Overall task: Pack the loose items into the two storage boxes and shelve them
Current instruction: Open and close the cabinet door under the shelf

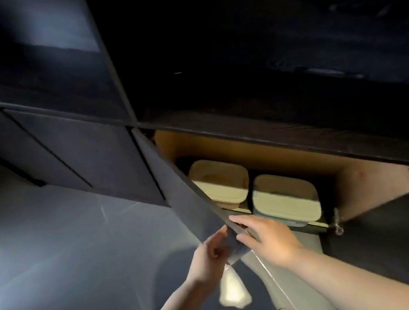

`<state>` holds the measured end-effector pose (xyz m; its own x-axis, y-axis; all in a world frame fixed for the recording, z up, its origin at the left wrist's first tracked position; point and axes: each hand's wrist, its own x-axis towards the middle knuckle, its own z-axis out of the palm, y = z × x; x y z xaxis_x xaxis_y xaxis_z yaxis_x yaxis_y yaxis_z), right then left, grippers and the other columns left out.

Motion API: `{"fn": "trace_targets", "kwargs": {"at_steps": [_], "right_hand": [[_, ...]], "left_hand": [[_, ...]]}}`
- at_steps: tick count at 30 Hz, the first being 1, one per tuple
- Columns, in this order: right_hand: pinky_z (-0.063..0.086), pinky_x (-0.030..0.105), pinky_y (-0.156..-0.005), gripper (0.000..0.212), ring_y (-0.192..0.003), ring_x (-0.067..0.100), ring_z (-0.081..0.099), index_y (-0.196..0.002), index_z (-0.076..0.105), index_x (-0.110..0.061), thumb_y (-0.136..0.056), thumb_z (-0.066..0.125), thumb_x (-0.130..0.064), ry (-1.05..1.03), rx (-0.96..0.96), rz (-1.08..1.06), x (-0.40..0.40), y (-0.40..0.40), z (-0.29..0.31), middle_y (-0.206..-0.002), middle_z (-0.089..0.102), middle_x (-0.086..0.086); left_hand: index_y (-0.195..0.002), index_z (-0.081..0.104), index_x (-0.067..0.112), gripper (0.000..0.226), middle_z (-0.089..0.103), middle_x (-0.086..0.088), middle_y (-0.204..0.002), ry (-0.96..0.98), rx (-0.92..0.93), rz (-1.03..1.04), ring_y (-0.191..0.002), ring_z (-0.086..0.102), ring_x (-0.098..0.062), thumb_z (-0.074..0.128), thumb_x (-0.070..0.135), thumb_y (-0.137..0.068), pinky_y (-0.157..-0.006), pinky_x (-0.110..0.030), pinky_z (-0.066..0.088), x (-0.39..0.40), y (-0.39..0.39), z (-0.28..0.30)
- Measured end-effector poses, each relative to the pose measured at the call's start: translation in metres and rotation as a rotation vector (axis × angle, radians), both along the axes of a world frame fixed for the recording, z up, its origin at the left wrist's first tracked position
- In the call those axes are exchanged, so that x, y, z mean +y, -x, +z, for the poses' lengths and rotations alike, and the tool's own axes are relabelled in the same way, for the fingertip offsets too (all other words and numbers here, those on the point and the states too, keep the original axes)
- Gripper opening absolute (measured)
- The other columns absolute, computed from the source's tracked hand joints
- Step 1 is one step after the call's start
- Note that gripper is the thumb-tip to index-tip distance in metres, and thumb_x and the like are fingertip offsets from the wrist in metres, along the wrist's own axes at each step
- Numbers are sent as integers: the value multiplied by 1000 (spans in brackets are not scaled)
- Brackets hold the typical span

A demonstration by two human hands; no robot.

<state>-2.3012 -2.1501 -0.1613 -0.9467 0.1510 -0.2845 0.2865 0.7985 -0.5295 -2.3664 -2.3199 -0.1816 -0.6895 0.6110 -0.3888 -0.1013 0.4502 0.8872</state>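
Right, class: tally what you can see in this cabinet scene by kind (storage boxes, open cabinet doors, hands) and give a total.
Lidded storage boxes: 2 (left box, right box)
Open cabinet doors: 1 (dark door)
Hands on the door: 2 (left hand, right hand)
Total: 5

My left hand (210, 255) comes up from below with fingers curled, thumb toward the right. My right hand (268, 239) reaches in from the lower right, forearm bare, fingers stretched forward, nearly straight.
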Motion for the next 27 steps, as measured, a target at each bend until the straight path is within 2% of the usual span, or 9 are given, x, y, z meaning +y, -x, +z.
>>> {"fn": "trace_targets", "kwargs": {"at_steps": [1, 3, 7, 10, 12, 15, 18, 21, 27], "right_hand": [[41, 23, -100, 44, -127, 4, 47, -139, 42, -42, -96, 50, -39, -16, 11, -57, 18, -6, -1, -141, 47, -21], [44, 27, -99, 40, -124, 7, 51, -137, 47, -40, -97, 50, -33, -71, 43, -125, 37, -7, -1, -136, 54, -17], [48, 30, -83, 26, -106, 15, 59, -115, 66, -30, -98, 47, -33, -233, 67, -183, 80, 6, -4, -111, 68, -10], [47, 30, -74, 26, -98, 16, 60, -110, 66, -28, -98, 46, -40, -269, 78, -309, 100, 17, -5, -103, 68, -9], [49, 30, -76, 26, -101, 15, 59, -114, 64, -28, -95, 51, -41, -224, 88, -496, 107, 27, -4, -106, 66, -9], [46, 28, -76, 23, -103, 18, 61, -116, 60, -26, -96, 53, -33, -142, 72, -650, 110, 44, -4, -112, 64, -6], [44, 33, -97, 47, -127, 19, 49, -141, 41, -24, -96, 52, -22, -53, 33, -632, 108, 52, -8, -146, 43, -3], [43, 35, -105, 71, -141, 17, 32, -152, 17, -27, -93, 54, -10, -56, -47, -592, 109, 53, -7, -161, 3, -10], [44, 32, -101, 68, -137, 14, 37, -149, 25, -28, -92, 54, -8, 8, 26, -653, 110, 20, 3, -160, 8, -14]], "left_hand": [[-111, 60, 47, 52, 60, 15, -102, 5, 28, -47, -91, 59, 0, 51, 4, -83, -78, -11, 43, 23, 4, -1], [-135, 50, 22, 48, 58, 9, -115, 56, 78, -64, -104, 59, -4, 51, 4, -91, -86, -14, 42, 50, 15, -3], [-113, 65, 8, 23, 63, 1, -102, 95, 169, -26, -100, 56, -9, 54, 11, -93, -90, -24, 41, 102, 32, -8], [-122, 57, 10, 28, 52, 4, -111, 25, -51, 30, -114, 48, -13, 51, 7, -95, -102, -27, 38, 129, 37, -6], [-123, 54, 5, 30, 51, 4, -111, -28, -185, 86, -112, 46, -15, 48, 1, -94, -96, -27, 40, 147, 40, -5], [-146, 24, 2, 56, 48, -7, -129, -65, -327, 83, -121, 46, -16, 44, -5, -94, -92, -21, 40, 169, 45, -2], [-150, 10, 8, 69, 26, -15, -153, -98, -414, 54, -141, 28, -22, 42, -12, -92, -100, -20, 33, 182, 51, 3], [-151, 9, 13, 73, 20, -12, -156, -65, -383, -3, -144, 22, -21, 44, -12, -92, -115, -35, 26, 193, 64, 7], [-151, 9, 28, 73, 12, 2, -159, 56, -201, -301, -142, 25, -15, 51, 6, -95, -115, -35, 23, 188, 80, 17]]}}
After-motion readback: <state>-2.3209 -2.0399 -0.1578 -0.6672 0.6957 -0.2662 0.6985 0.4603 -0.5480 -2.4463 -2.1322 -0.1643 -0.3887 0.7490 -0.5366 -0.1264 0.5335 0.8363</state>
